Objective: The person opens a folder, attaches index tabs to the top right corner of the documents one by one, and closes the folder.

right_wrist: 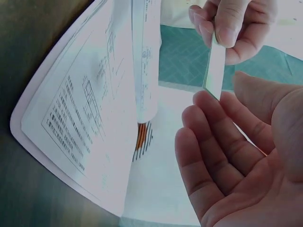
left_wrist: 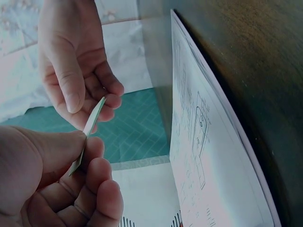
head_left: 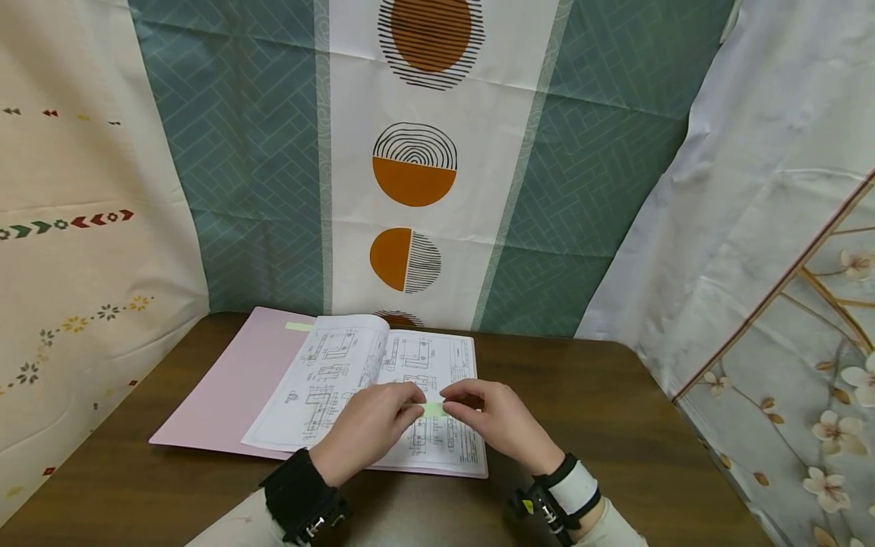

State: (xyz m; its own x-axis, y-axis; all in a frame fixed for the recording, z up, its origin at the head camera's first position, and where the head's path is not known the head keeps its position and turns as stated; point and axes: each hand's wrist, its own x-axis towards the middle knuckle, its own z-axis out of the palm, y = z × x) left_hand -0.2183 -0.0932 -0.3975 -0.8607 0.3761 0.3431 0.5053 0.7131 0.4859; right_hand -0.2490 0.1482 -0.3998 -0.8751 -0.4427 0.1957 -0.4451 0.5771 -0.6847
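Observation:
A pale green strip that looks like a small sticky-note pad is held above the right-hand page of an open booklet of technical drawings. My left hand pinches one end of the strip between thumb and fingers, as the left wrist view shows with the strip edge-on. My right hand is at the strip's other end. In the right wrist view, its curved fingers are close beside the free end of the strip, with the thumb apart from it. Whether a fingertip touches the strip I cannot tell.
The booklet's pink cover lies open to the left on the brown wooden table. A pale yellow-green strip is on that cover near its upper edge. Patterned curtains hang behind the table and at both sides.

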